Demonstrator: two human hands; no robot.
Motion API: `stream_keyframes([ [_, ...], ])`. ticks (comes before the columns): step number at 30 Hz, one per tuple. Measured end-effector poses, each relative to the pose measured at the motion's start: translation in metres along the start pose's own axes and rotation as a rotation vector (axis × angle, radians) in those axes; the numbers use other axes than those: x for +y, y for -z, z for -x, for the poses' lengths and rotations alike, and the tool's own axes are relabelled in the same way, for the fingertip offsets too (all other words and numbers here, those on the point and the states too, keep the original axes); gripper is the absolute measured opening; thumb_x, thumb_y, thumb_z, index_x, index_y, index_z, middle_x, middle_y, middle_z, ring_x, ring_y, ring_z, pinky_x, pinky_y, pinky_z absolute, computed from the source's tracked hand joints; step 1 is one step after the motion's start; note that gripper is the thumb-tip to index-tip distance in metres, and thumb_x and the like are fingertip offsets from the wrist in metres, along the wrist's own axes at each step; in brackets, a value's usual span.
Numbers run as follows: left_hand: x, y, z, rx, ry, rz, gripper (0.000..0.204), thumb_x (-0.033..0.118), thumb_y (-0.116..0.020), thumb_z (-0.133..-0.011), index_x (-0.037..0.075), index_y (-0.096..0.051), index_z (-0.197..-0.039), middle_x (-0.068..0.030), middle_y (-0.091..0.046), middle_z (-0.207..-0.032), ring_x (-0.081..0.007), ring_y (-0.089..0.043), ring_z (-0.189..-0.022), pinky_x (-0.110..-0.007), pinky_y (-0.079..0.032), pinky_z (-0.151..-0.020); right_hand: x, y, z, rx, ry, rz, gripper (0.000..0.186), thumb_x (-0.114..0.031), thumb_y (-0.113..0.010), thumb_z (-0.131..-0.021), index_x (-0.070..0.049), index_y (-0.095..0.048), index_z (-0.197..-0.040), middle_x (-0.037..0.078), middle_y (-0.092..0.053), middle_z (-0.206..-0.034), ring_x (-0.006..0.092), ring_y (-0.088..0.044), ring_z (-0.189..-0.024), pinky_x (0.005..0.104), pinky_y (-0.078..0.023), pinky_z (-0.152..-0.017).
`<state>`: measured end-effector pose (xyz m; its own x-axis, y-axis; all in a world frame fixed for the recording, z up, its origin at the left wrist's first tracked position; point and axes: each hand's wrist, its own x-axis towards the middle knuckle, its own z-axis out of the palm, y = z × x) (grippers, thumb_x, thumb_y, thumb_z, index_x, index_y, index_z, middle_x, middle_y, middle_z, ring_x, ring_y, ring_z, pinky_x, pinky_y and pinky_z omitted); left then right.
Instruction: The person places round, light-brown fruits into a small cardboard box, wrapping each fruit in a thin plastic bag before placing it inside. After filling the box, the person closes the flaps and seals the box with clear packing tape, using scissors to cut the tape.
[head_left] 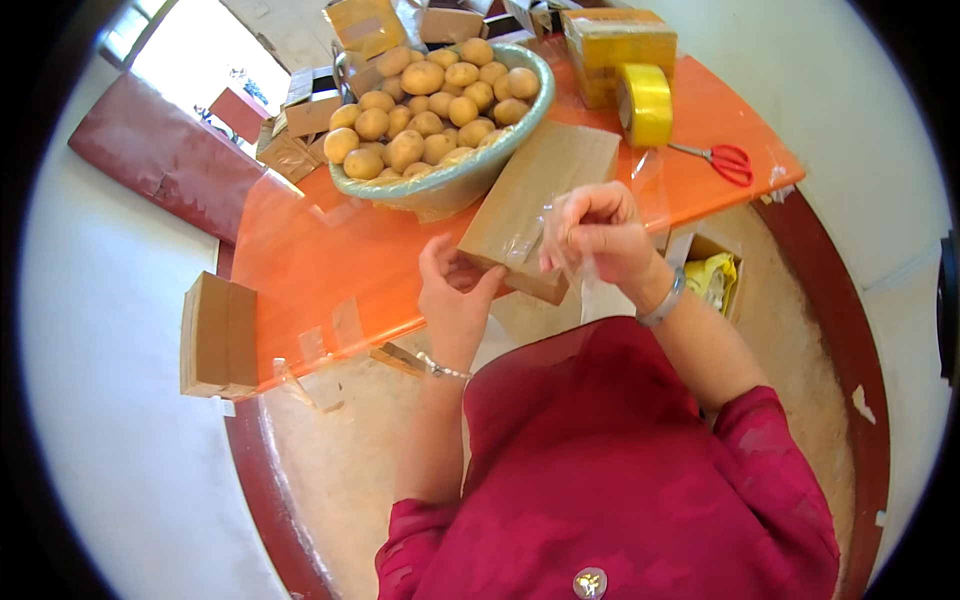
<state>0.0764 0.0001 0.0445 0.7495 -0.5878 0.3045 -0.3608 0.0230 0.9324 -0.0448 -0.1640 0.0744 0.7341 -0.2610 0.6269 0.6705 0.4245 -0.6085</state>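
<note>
A long brown cardboard box (560, 165) lies at the table's near edge, one end jutting toward me. My left hand (460, 300) grips that end at its left corner, with the thumb on the near face and the fingers curled at the side. Above the same end, my right hand (605, 240) is closed in a pinch on a strip of clear tape (552, 235). Shiny tape also shows on the box's top near this end. Part of the strip is hidden behind my right fingers.
On the orange table (300, 270), a green basin (541, 85) of potatoes (425, 125) stands behind the box. A yellow tape roll (645, 105), red-handled scissors (730, 165) and a taped carton (620, 45) are at right. Another cardboard box (215, 335) stands at the left edge.
</note>
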Motion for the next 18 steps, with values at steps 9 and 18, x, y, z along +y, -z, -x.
stream_keyframes([
  [9,-0.005,-0.017,0.003,-0.097,-0.441,-0.334,0.061,0.013,-0.083,-0.067,0.008,-0.058,-0.122,-0.0096,-0.059,-0.089,-0.0225,-0.057,-0.077,-0.032,-0.047,-0.066,-0.027,-0.031,0.072,0.569,0.081,0.467,0.005,-0.003,-0.065,-0.084,0.002,-0.064,-0.085,0.004,-0.062,-0.074,0.0108,-0.058,-0.065,0.0234,-0.046,-0.058],
  [18,-0.004,-0.012,-0.004,-0.185,-0.399,-0.214,0.059,0.011,-0.083,-0.068,0.008,-0.058,-0.121,-0.0091,-0.060,-0.091,-0.0210,-0.058,-0.077,-0.030,-0.049,-0.067,0.014,-0.060,0.077,0.528,0.058,1.313,0.008,-0.006,-0.073,-0.076,0.000,-0.069,-0.079,0.008,-0.066,-0.070,0.0124,-0.059,-0.055,0.0244,-0.046,-0.051],
])
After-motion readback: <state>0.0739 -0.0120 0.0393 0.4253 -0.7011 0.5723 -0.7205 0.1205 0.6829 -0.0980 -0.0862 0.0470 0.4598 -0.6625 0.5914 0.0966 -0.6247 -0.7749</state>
